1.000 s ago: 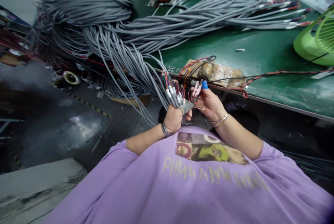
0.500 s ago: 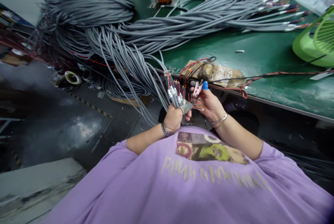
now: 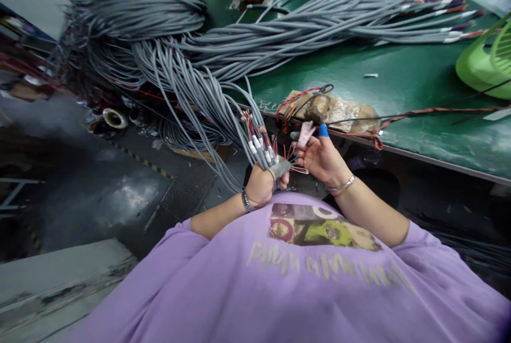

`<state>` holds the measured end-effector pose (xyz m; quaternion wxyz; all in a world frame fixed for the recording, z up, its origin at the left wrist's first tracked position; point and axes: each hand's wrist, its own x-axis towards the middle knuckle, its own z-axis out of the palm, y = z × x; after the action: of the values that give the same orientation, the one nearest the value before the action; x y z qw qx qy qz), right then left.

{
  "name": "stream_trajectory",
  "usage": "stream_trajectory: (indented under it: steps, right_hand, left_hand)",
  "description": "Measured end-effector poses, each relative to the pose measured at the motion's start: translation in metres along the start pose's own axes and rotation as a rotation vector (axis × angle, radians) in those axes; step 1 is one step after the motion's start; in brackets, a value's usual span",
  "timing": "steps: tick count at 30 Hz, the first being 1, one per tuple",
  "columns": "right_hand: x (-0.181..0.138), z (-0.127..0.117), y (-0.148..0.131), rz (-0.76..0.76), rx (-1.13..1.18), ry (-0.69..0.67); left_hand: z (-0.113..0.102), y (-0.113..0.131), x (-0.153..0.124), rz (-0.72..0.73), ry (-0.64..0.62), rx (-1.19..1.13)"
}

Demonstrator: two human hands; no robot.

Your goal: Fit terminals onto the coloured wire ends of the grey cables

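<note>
My left hand (image 3: 261, 183) is closed round a bunch of grey cables (image 3: 259, 148) whose stripped ends fan out in thin coloured wires; its forefinger wears a grey wrap. My right hand (image 3: 321, 159) sits just to the right, close to my chest, fingers curled on a pale pink clip (image 3: 305, 132), with a blue cap on one fingertip. Some of the coloured wires (image 3: 297, 164) reach across to the right hand. Both wrists carry a bracelet or watch.
A large heap of grey cables (image 3: 167, 39) spills from the green workbench (image 3: 399, 76) down to the left. A taped brown block with red and black leads (image 3: 331, 108) lies at the bench edge. A green fan (image 3: 485, 60) stands at right, a dark floor at left.
The left hand has tilted the cable bunch slightly left and down. The right hand has shifted a little to the right with the clip; the view has drifted slightly.
</note>
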<state>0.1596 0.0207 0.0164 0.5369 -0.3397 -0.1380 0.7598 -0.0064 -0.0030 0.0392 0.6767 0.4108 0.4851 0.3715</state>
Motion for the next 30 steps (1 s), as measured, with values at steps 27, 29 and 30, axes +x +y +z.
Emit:
stream_trajectory:
  steps: [27,29,30]
  right_hand:
    - [0.016,0.012,0.003,-0.222,-0.021,0.163]
    - [0.017,0.012,0.004,-0.235,-0.014,0.168]
    - [0.017,0.011,0.005,-0.233,-0.016,0.167]
  left_hand:
    - [0.011,-0.003,0.013,0.019,-0.036,-0.017]
    - [0.012,-0.003,0.013,0.014,-0.028,-0.001]
    - [0.013,-0.003,0.013,0.013,-0.024,0.006]
